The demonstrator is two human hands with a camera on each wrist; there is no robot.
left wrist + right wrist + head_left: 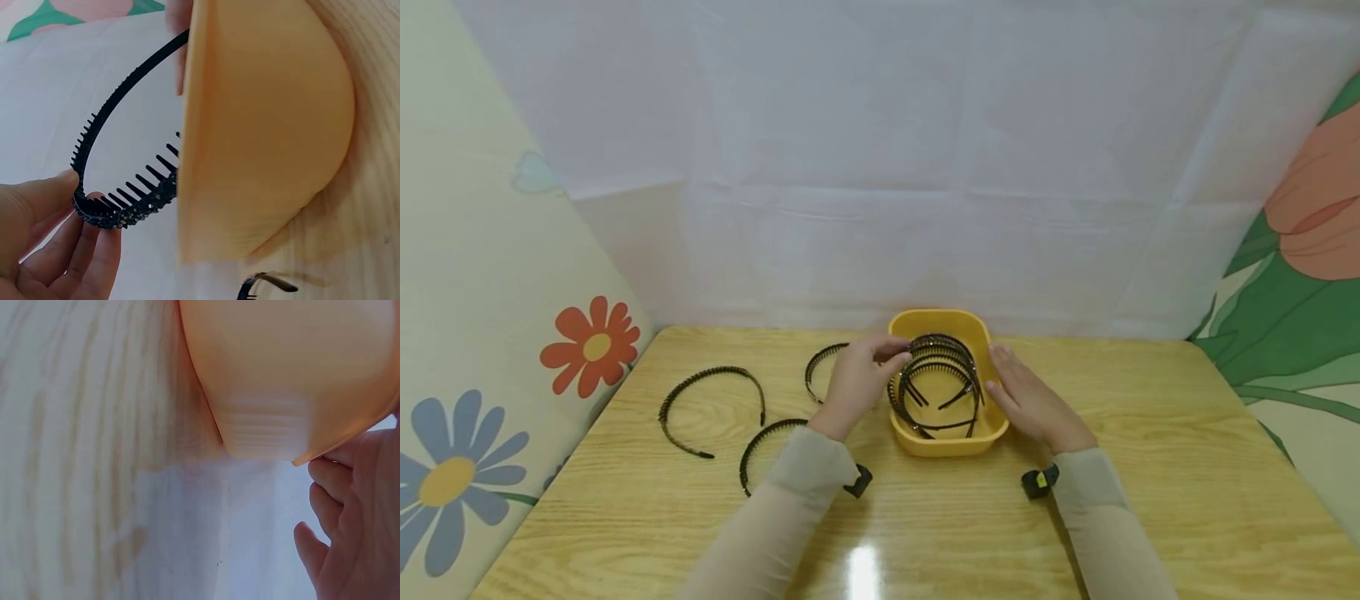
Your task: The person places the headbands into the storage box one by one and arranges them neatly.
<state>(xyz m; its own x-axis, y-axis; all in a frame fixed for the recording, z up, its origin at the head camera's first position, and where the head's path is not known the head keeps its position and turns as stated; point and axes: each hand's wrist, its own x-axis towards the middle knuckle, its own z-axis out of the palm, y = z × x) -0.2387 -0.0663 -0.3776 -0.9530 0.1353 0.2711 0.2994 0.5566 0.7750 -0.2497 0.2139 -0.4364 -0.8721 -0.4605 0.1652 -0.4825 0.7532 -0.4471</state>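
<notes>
My left hand [859, 379] pinches a black toothed headband [103, 219] with glittering stones, thumb on one side and fingers on the other. Part of that headband dips behind the rim of the yellow plastic basket [951, 448] in the left wrist view. Several dark headbands overlap inside the basket, so their exact number is hard to make out. Against the basket's right side lies my right hand [1033, 398], fingers extended along the rim; the right wrist view shows its fingers [328, 475] at the rim.
Left of the basket, on the wooden table [1150, 467], lie three more headbands: one far left [722, 369], one by the left hand [809, 375], and one partly under the left sleeve [748, 454]. A white cloth [850, 208] hangs behind the table.
</notes>
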